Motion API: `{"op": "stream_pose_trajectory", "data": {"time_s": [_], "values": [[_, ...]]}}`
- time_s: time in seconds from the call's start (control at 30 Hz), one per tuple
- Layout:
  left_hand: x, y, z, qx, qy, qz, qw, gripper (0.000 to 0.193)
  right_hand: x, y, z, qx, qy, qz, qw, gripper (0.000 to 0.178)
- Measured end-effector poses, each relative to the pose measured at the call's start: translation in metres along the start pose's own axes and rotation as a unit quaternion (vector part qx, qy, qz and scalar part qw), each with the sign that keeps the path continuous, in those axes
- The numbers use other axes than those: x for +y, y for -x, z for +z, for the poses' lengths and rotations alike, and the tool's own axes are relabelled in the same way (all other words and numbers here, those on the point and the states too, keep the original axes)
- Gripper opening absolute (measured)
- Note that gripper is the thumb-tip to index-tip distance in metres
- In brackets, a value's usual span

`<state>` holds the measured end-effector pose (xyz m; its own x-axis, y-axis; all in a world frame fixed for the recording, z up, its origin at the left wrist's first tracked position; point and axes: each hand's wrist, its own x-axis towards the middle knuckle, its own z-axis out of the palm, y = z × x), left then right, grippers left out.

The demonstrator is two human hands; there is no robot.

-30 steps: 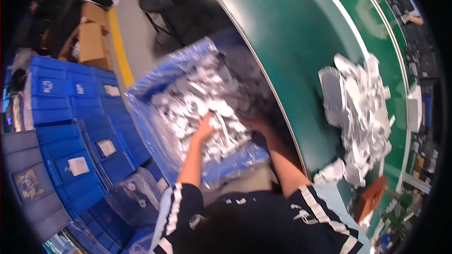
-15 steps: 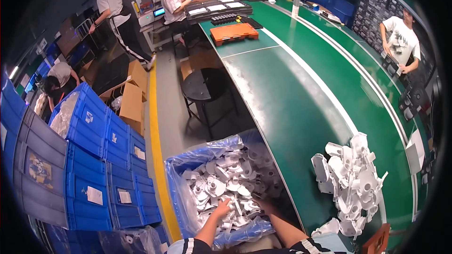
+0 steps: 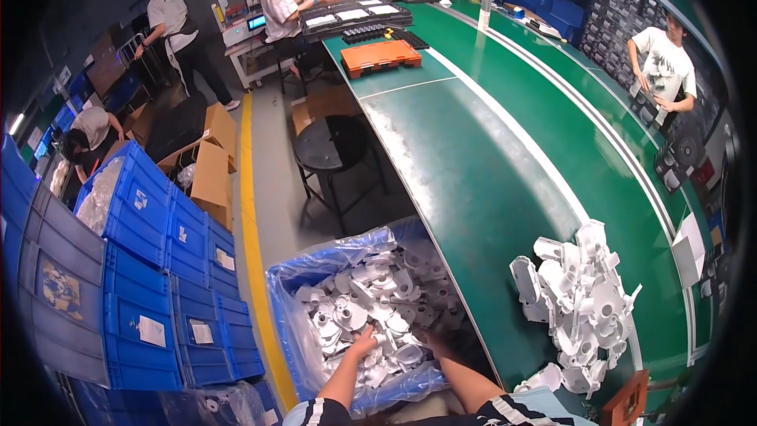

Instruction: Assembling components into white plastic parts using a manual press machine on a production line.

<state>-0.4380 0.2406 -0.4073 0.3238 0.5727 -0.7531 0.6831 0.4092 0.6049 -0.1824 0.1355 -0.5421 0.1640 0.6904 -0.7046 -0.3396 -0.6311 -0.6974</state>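
Both my hands reach down into a blue bin (image 3: 285,292) lined with clear plastic film and heaped with white moulded plastic parts (image 3: 351,312). My left hand (image 3: 364,342) rests among the parts with its visible fingers apart; no single part is clearly in its grasp. Opposite it, on the bin's right side, my right hand (image 3: 428,341) is down in the shadowed parts, and its fingers are mostly hidden. Several white parts lie between the two hands. A second pile of similar white parts (image 3: 587,308) sits on the green table to the right of the bin.
The green table's edge (image 3: 441,244) runs along the bin's right side. A black stool (image 3: 331,144) stands beyond the bin, and stacked blue crates (image 3: 142,315) rise at left. An orange tray (image 3: 381,57) lies farther up the table. Several people are around.
The view has shifted slightly, moving the scene a little leftward. My hands stay down among the white parts, the left with its fingers slightly repositioned. The standing person at far left has stepped.
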Motion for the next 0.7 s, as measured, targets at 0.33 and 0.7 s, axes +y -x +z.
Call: {"op": "stream_pose_trajectory", "data": {"time_s": [0.33,0.7], "values": [[0.037,0.005,0.011,0.056,-0.085,-0.078,0.992,0.089,-0.108,0.090,0.024,-0.122,0.393,-0.167,0.896,0.042],[0.032,0.025,0.010,0.094,-0.130,-0.030,0.987,0.079,-0.131,0.126,0.038,0.069,0.317,-0.191,0.927,0.052]]}}
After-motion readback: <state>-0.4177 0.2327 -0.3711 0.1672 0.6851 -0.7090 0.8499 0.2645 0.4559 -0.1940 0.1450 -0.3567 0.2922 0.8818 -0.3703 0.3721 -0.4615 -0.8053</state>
